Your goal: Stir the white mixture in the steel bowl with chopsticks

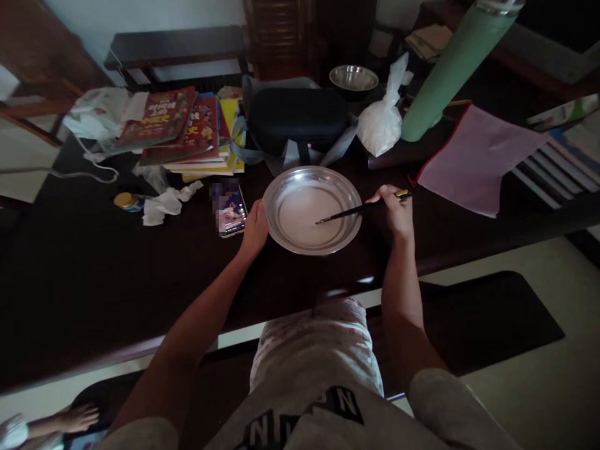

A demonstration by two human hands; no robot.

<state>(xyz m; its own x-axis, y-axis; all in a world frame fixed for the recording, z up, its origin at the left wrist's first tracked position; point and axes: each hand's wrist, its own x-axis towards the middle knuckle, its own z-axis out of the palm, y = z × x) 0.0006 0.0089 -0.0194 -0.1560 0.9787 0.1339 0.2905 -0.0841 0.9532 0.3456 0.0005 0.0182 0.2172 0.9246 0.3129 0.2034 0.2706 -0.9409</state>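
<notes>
A shallow metal bowl [313,246] rests on the dark table in front of me, with a pale, milky mixture [304,212] inside. My left hand [256,224] is closed on the bowl's left rim, with the thumb side against the metal. In my right hand [396,209] are dark chopsticks [350,212] with gold-coloured ends. They slant down over the right rim, and their tips reach into the mixture. Just left of my left hand lies a phone [233,215] with its screen lit.
Behind the bowl sits a black case [297,119]. A knotted bag of white powder [380,128], a tall green bottle [457,78] and a pink pouch [478,156] stand or lie to the right. Books [159,115], crumpled tissue [162,206] and a small jar [127,201] occupy the left. Another person's hand [80,417] shows lower left.
</notes>
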